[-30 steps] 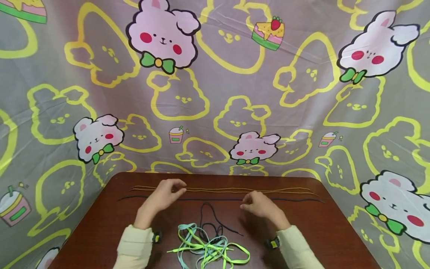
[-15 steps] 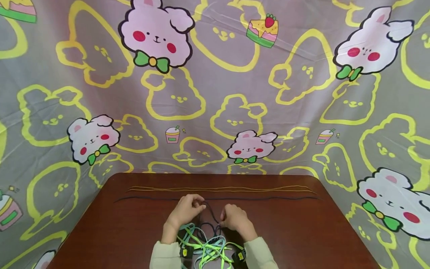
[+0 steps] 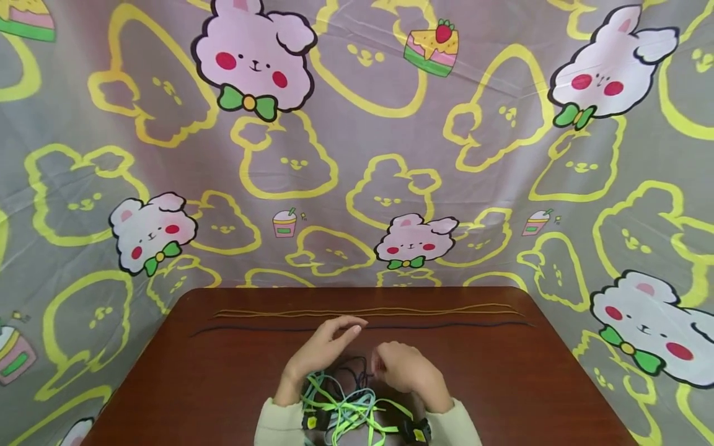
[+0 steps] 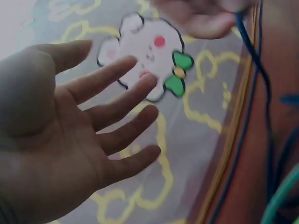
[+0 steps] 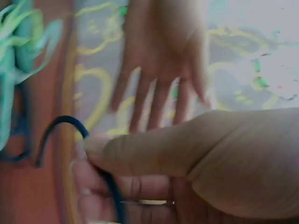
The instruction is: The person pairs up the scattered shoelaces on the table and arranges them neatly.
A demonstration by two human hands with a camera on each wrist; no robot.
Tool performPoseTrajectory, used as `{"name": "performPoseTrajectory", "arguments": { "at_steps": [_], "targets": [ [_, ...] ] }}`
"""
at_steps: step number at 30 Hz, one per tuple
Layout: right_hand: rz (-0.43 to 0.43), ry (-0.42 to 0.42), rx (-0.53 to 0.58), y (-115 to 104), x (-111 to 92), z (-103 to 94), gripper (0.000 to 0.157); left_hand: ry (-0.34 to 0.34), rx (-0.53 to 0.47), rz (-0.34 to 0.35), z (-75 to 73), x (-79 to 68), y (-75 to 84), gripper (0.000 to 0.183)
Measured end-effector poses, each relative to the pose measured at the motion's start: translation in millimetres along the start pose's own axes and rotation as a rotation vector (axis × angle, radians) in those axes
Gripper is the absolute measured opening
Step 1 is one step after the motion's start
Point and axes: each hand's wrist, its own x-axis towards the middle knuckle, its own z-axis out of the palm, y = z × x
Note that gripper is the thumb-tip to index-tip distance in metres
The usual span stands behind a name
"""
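Observation:
My right hand [image 3: 409, 371] pinches a dark blue shoelace [image 5: 60, 119] between thumb and fingers; the held lace bends in a small arch in the right wrist view. Opposite it, my left hand [image 3: 325, 350] is raised above the table with its fingers spread, and the left wrist view shows its palm [image 4: 60, 130] bare. Below and between both hands lies a tangled heap of shoelaces: neon yellow-green laces [image 3: 348, 419], light blue laces [image 3: 319, 378] and loops of dark lace [image 3: 357, 365]. My wrists partly hide this heap.
Across the back of the brown table [image 3: 502, 384], yellow-brown laces [image 3: 385, 310] lie stretched out sideways. Parallel in front of them runs one dark lace [image 3: 446, 325]. A grey cloth with cartoon rabbits [image 3: 253, 56] hangs behind and at both sides.
Both hands have come in from farther apart to the heap's far end. The right hand has taken hold of a dark lace; the left has moved away from it with fingers extended.

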Motion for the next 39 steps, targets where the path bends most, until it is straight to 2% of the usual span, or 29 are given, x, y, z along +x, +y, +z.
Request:
{"name": "performPoseTrajectory", "arguments": {
  "at_steps": [4,6,8,10,14,17,20,22,26,31,39],
  "targets": [
    [-0.221,-0.032,0.14,-15,-14,-17.7,0.017,-0.099,-0.026,-0.016,5.3,1.2,20.3,0.043],
    [-0.292,-0.036,0.182,-22,-20,-25.0,0.018,-0.158,-0.041,-0.041,6.4,0.1,28.9,0.048],
    [-0.317,-0.02,0.203,-27,-26,-30.3,0.02,-0.221,-0.077,-0.063,6.6,-2.3,35.2,0.053],
    [-0.316,0.02,0.218,-30,-32,-34.5,0.019,-0.261,-0.108,-0.051,5.2,-4.9,39.1,0.057],
    [-0.275,0.102,0.27,-32,-38,-41.1,0.016,-0.283,-0.124,0.004,-1.4,-9.4,45.7,0.058],
    [-0.259,0.163,0.28,-32,-41,-45.2,0.015,-0.254,-0.106,0.033,-5.5,-12.5,49.9,0.046],
    [-0.264,0.223,0.278,-28,-45,-48.7,0.015,-0.192,-0.062,0.05,-6.7,-14.8,53.5,0.032],
    [-0.276,0.266,0.268,-24,-47,-50.4,0.014,-0.145,-0.022,0.054,-7.7,-16.2,56.9,0.03],
    [-0.31,0.335,0.252,-16,-47,-52.1,0.016,-0.098,0.024,0.058,-10.7,-19.8,61.0,0.031],
    [-0.329,0.374,0.233,-11,-47,-53.5,0.016,-0.065,0.041,0.055,-14.3,-22.4,62.0,0.024],
    [-0.279,0.387,0.211,-6,-48,-56.6,0.022,-0.001,0.057,0.071,-14.8,-23.7,65.1,0.014]
  ]
}}
